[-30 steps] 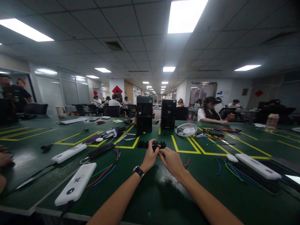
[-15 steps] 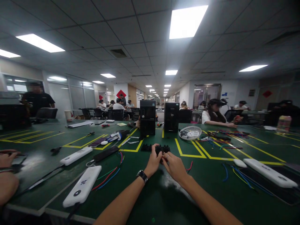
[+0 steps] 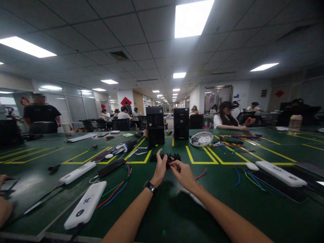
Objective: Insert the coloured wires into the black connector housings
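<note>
A black strip with a ridged, toothed edge (image 3: 176,157) is in front of me, just above or on the green table; which of the two I cannot tell. My left hand (image 3: 159,170) grips it around the middle, thumb and forefinger pointing up. At its near side, my right hand (image 3: 184,173) is closed in a pinch, with fingertips close to the strip. Something small and reddish shows by those fingertips, too small to name. Just right of my right hand lies a short red wire (image 3: 201,174).
Two black computer towers (image 3: 155,126) stand beyond my hands. A white round basket-like grille (image 3: 201,139) and loose coloured wires lie right. White power banks or similar long white devices (image 3: 86,204) lie on both sides. A co-worker (image 3: 226,116) sits at right; another person's hand (image 3: 3,182) shows far left.
The view has turned slightly, so the surroundings sit further left. My left forefinger and thumb look more spread. My right hand's fingertips have shifted a little to the near side of the strip.
</note>
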The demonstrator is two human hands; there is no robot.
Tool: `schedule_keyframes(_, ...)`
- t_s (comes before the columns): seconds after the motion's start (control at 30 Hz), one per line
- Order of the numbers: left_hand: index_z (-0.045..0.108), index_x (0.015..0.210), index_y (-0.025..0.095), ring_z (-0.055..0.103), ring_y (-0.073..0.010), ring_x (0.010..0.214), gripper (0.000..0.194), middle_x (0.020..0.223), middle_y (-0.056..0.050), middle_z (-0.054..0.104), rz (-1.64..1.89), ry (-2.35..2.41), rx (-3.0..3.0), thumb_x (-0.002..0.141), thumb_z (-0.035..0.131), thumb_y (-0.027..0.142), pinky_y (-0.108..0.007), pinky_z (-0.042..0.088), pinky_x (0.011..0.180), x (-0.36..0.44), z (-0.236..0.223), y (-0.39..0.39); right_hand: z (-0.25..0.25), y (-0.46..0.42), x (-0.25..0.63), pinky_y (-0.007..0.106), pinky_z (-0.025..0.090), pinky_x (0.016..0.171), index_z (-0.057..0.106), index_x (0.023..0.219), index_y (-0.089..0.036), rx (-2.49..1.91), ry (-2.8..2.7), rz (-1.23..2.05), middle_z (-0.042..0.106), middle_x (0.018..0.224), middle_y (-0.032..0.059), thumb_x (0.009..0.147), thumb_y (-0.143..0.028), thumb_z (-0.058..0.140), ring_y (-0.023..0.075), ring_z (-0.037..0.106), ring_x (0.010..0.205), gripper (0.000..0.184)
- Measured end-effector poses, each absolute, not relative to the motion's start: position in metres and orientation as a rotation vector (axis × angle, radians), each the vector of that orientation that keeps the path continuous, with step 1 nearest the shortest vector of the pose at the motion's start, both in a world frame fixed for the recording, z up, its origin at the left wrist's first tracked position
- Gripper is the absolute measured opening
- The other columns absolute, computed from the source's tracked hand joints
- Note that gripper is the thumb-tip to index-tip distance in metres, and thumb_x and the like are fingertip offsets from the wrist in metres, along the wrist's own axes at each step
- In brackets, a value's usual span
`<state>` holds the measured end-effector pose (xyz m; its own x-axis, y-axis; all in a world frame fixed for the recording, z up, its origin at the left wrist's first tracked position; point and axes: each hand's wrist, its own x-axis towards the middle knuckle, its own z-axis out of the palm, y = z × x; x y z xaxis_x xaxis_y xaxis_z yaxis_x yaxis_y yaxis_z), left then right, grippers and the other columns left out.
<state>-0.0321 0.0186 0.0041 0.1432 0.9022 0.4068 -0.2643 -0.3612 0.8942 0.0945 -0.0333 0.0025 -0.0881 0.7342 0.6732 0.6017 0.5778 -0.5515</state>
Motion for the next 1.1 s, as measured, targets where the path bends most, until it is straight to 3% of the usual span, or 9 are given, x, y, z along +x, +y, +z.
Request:
schedule_keyframes(0.1,0.037,0.131,0.026,0.06,-0.0183,0.086,0.054,0.1,-0.006,0.06,1.39,0.602,1.287,0.086,0.043,0.055,-0.031,0.047,0.077,-0.031,0.002,0.022,0.002,-0.033,0.093,0.021,0.037,0.052,0.061,0.104,-0.016,-1.08,-1.731,0.206,0.053,0.059,-0.0031,0.086,-0.024,0.049,0.0113,0.048,0.052,0.023)
schedule_keyframes(0.23,0.05,0.123,0.021,0.059,-0.0177,0.086,0.051,0.1,-0.007,0.061,1.35,0.537,1.234,0.085,0.046,0.055,-0.028,0.048,0.074,-0.03,0.002,0.023,0.001,-0.033,0.094,0.021,0.038,0.055,0.055,0.123,-0.017,-1.089,-1.768,0.146,0.056,0.062,-0.0026,0.086,-0.022,0.048,0.011,0.049,0.053,0.038)
schedule_keyframes(0.37,0.047,0.128,0.025,0.058,-0.0168,0.09,0.05,0.106,-0.006,0.059,1.351,0.535,1.211,0.084,0.053,0.048,-0.027,0.046,0.079,-0.029,0.003,0.024,-0.001,-0.032,0.096,0.025,0.044,0.064,0.06,0.121,-0.018,-1.088,-1.804,0.082,0.066,0.072,0.0028,0.089,-0.024,0.045,0.014,0.058,0.062,0.036)
schedule_keyframes(0.5,0.051,0.125,0.027,0.054,-0.0177,0.101,0.043,0.115,-0.005,0.056,1.448,0.611,1.321,0.086,0.049,0.047,-0.028,0.041,0.088,-0.029,0.001,0.024,-0.003,-0.031,0.097,0.03,0.048,0.075,0.059,0.122,-0.02,-1.049,-1.834,0.069,0.071,0.092,0.0063,0.089,-0.023,0.043,0.0182,0.065,0.077,0.037)
schedule_keyframes(0.7,0.058,0.113,0.022,0.052,-0.0192,0.096,0.037,0.103,-0.006,0.058,1.523,0.748,1.47,0.087,0.048,0.047,-0.027,0.039,0.085,-0.029,-0.003,0.021,-0.001,-0.028,0.103,0.032,0.047,0.086,0.06,0.121,-0.022,-0.989,-1.888,0.126,0.068,0.11,0.007,0.089,-0.019,0.043,0.0203,0.064,0.098,0.036)
schedule_keyframes(0.87,0.058,0.108,0.022,0.052,-0.0174,0.087,0.036,0.097,-0.005,0.057,1.529,0.738,1.439,0.086,0.047,0.049,-0.025,0.04,0.076,-0.026,-0.006,0.019,0.003,-0.028,0.106,0.031,0.046,0.087,0.061,0.119,-0.02,-0.979,-1.927,0.145,0.068,0.108,0.0077,0.09,-0.02,0.041,0.0195,0.063,0.099,0.035)
schedule_keyframes(1.0,0.052,0.116,0.025,0.051,-0.016,0.08,0.042,0.09,-0.004,0.055,1.548,0.725,1.364,0.087,0.042,0.054,-0.024,0.041,0.071,-0.024,-0.008,0.023,0.002,-0.028,0.104,0.026,0.046,0.066,0.06,0.118,-0.018,-1.185,-1.926,0.069,0.071,0.084,0.0057,0.091,-0.027,0.043,0.0173,0.064,0.071,0.033)
schedule_keyframes(1.1,0.051,0.113,0.023,0.05,-0.0156,0.078,0.043,0.089,-0.004,0.054,1.6,0.786,1.307,0.088,0.038,0.055,-0.025,0.041,0.07,-0.026,-0.01,0.028,0.0,-0.028,0.104,0.023,0.039,0.056,0.066,0.098,-0.017,-1.352,-1.943,0.007,0.066,0.065,0.0026,0.091,-0.03,0.045,0.0156,0.059,0.057,0.026)
